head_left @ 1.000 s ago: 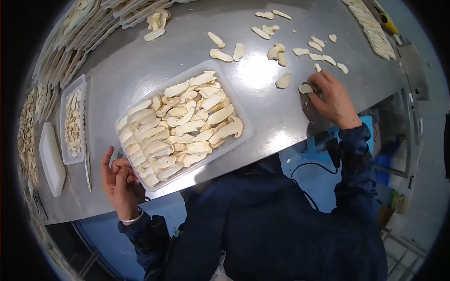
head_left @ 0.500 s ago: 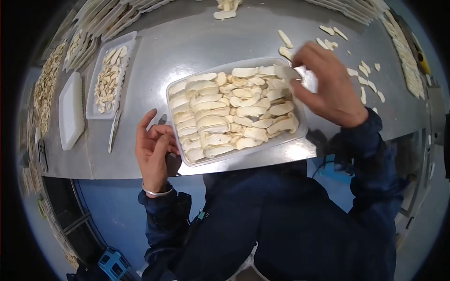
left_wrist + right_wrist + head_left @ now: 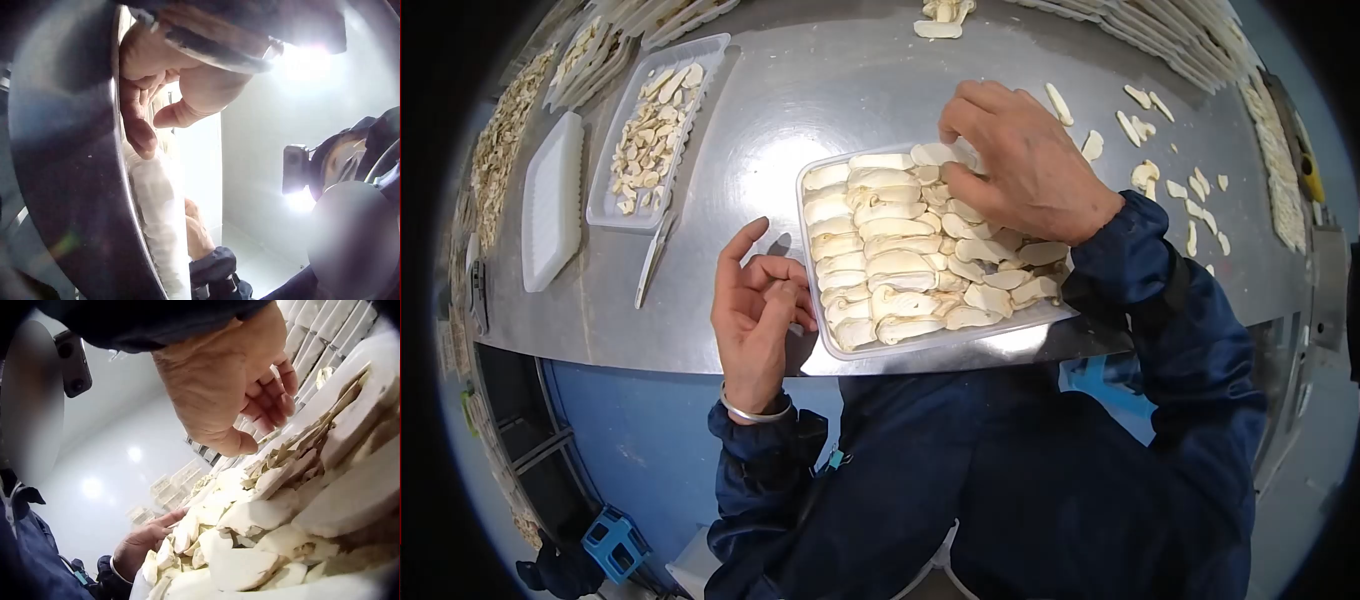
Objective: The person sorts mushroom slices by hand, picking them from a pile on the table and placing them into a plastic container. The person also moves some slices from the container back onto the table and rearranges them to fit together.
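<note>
A clear plastic tray (image 3: 960, 340) full of sliced mushrooms (image 3: 900, 235) sits near the table's front edge, its left slices in overlapping rows. My right hand (image 3: 1030, 160) is over the tray's far side, fingers bent, a pale mushroom slice (image 3: 940, 153) close by its fingertips. In the right wrist view, the right hand (image 3: 219, 387) has thumb and fingers apart, with nothing visible between them. At the tray's left side rests my left hand (image 3: 750, 315), fingers loosely bent and fingertips at the wall. The left wrist view shows this hand (image 3: 187, 81) by the tray wall (image 3: 159, 212).
Loose mushroom slices (image 3: 1145, 178) lie to the right on the metal table (image 3: 745, 150). On the left are a tray of small pieces (image 3: 650, 140), a white upturned tray (image 3: 555, 200) and a knife (image 3: 655, 258). Filled trays (image 3: 1145, 30) stand along the back.
My right hand has moved from the loose slices on the right to over the tray, bringing a slice there. The left hand stays by the tray's left side. The head view has shifted.
</note>
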`<state>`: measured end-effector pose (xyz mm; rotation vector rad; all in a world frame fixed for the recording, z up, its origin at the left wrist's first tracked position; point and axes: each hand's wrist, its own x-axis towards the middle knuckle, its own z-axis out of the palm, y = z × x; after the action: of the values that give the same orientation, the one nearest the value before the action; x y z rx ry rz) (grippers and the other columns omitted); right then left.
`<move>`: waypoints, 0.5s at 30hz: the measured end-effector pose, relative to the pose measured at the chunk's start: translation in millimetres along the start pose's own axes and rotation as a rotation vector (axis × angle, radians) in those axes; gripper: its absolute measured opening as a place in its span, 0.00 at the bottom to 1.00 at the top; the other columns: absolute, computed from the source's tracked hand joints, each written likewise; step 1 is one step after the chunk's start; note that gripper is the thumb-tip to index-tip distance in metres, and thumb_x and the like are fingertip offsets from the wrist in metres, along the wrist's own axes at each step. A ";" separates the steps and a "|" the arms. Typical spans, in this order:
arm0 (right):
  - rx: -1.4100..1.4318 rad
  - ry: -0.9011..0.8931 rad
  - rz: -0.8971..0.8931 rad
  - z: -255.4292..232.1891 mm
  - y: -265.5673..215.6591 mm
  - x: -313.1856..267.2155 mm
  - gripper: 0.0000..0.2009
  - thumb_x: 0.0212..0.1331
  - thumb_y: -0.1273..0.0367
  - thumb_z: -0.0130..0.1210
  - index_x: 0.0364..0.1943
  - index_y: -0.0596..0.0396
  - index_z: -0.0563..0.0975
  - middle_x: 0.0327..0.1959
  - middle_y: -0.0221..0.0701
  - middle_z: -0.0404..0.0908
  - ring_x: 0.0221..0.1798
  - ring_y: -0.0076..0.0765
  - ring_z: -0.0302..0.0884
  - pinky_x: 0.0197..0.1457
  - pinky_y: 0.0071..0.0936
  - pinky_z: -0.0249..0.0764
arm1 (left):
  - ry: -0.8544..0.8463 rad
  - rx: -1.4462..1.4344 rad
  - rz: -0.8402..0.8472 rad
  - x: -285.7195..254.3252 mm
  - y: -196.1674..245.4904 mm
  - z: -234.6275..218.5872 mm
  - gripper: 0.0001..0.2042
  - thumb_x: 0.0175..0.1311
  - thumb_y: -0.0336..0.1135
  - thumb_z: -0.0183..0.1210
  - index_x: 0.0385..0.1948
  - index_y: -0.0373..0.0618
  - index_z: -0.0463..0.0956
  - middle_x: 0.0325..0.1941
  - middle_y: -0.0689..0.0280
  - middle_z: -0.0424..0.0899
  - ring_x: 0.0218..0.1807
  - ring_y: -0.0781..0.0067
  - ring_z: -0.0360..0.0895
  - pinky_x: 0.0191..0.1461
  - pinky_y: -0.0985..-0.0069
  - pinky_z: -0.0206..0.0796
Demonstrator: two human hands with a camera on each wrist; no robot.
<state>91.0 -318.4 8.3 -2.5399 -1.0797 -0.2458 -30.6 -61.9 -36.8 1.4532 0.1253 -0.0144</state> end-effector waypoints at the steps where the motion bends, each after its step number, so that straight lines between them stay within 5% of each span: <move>1: 0.005 0.007 -0.010 1.8 0.4 0.7 0.09 0.47 0.69 0.56 0.28 0.60 0.71 0.32 0.38 0.71 0.40 0.46 0.70 0.44 0.40 0.66 | -0.001 -0.004 -0.001 0.0 -0.5 -0.1 0.26 0.62 0.21 0.47 0.64 0.35 0.55 0.35 0.61 0.77 0.29 0.81 0.75 0.30 0.86 0.69; 15: -0.045 0.034 0.001 -0.4 0.8 3.4 0.10 0.47 0.70 0.57 0.33 0.59 0.73 0.35 0.39 0.74 0.42 0.46 0.72 0.46 0.39 0.68 | -0.001 -0.008 -0.004 2.7 -3.2 -2.6 0.26 0.62 0.22 0.47 0.64 0.36 0.56 0.35 0.62 0.77 0.28 0.82 0.75 0.30 0.87 0.69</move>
<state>93.9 -316.8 9.4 -2.5667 -1.0712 -0.3155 -28.4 -59.5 -40.4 1.4449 0.1277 -0.0176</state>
